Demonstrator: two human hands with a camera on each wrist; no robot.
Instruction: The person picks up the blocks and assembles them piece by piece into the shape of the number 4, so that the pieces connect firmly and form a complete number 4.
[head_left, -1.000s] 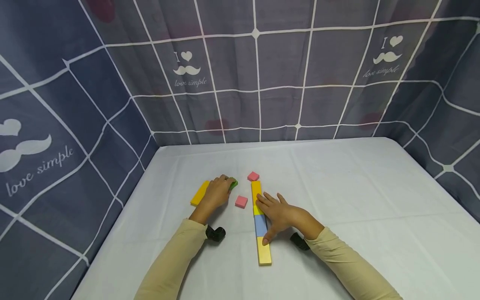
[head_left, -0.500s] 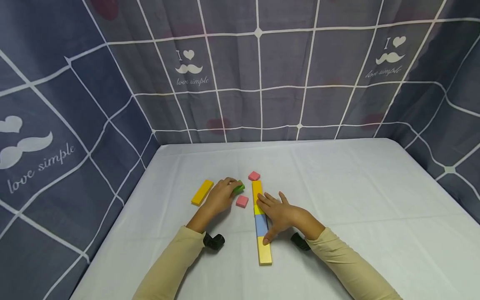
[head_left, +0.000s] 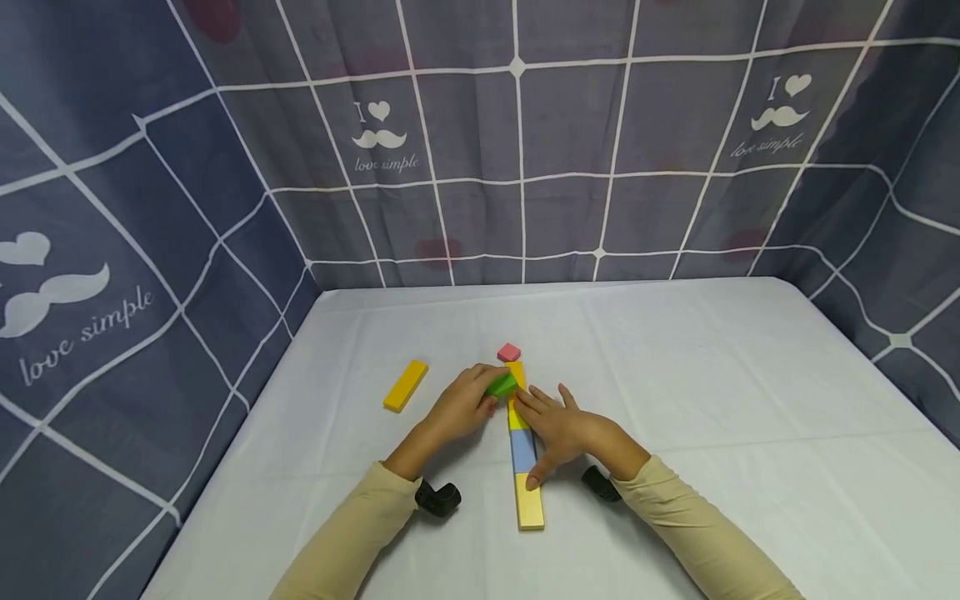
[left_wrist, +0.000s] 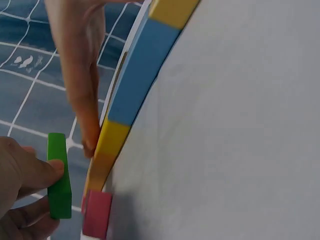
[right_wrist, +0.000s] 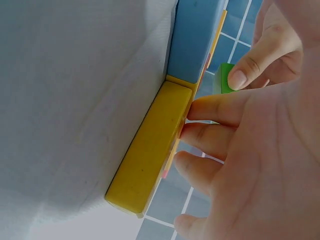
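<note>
In the head view my left hand (head_left: 459,408) pinches a small green block (head_left: 502,385), held up beside the far part of a row of blocks. From far to near, the row shows yellow blocks (head_left: 519,414), a blue block (head_left: 522,452) and a pale yellow block (head_left: 529,508). My right hand (head_left: 558,429) spreads its fingers along the row's right side, fingertips at the far yellow part and thumb near the blue and pale yellow blocks. The left wrist view shows the green block (left_wrist: 59,175) between thumb and fingers, apart from the row.
A pink block (head_left: 508,352) lies at the row's far end. Another yellow block (head_left: 406,386) lies apart to the left on the white tablecloth (head_left: 697,358). Dark checked curtains (head_left: 555,125) stand behind and at both sides of the table.
My left hand has moved right with the green block, from near the separate yellow block to the row. It now covers the nearer pink block. My right hand stays in place.
</note>
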